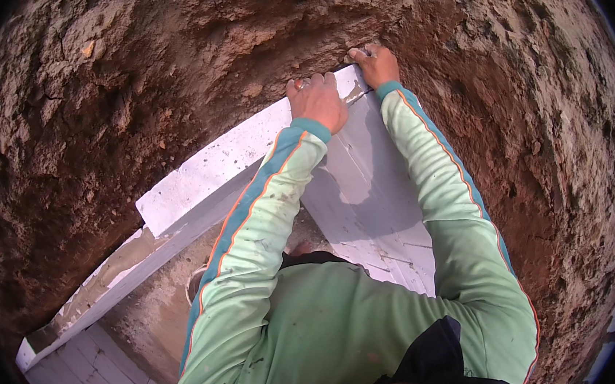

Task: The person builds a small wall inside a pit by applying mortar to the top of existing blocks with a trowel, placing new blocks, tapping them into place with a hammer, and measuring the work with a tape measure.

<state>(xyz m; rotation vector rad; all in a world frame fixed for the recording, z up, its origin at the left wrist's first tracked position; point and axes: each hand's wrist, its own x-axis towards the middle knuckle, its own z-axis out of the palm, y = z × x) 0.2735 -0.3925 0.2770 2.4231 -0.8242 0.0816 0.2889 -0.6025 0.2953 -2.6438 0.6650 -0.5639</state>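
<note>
I see the left hand curled, gripping a white block, twelve o'clock. Right hand, one o'clock: curled (hold unclear).

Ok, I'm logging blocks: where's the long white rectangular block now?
In the head view, the white block lies upper left of centre, atop the mortar-smeared wall, beside the brown earth bank, under the bare left hand.

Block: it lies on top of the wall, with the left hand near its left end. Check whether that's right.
Not quite: the head view shows the left hand near the right end of the block, not the left. It does lie on top of the wall.
</note>
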